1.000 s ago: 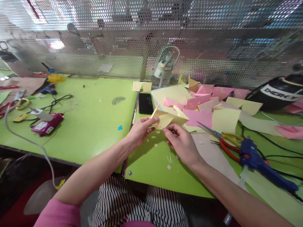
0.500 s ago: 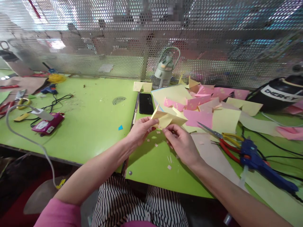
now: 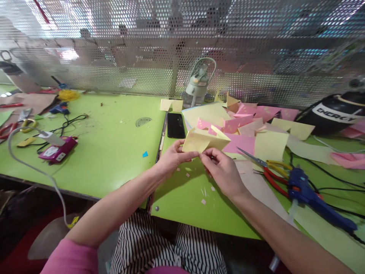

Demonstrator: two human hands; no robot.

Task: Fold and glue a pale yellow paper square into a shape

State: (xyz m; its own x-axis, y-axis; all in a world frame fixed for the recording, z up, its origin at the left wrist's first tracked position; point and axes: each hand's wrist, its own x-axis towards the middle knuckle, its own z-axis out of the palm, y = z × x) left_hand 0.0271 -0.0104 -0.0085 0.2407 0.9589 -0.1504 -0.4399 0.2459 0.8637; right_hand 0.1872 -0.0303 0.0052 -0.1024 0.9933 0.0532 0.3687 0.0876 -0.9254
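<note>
A folded piece of pale yellow paper (image 3: pixel 201 140) is held a little above the green table, its flaps standing up at angles. My left hand (image 3: pixel 173 156) grips its lower left part, thumb along the bottom edge. With thumb and finger, my right hand (image 3: pixel 218 167) pinches the paper's lower edge close to the left thumb. Small paper scraps (image 3: pixel 203 201) lie on the table under my hands. Behind the folded piece are a black phone (image 3: pixel 176 125) and a heap of pink and yellow paper (image 3: pixel 241 142).
Scissors (image 3: pixel 273 169) and a blue glue gun (image 3: pixel 313 201) lie at the right. A clear bottle (image 3: pixel 196 89) stands by the perforated metal screen (image 3: pixel 128 68), a black bottle (image 3: pixel 333 114) farther right. On the left are a purple power strip (image 3: pixel 58 149), cables and a protractor (image 3: pixel 143 121).
The folded paper has turned, so its broad left face shows more. My left thumb has slid right along the lower edge, towards my right fingertips.
</note>
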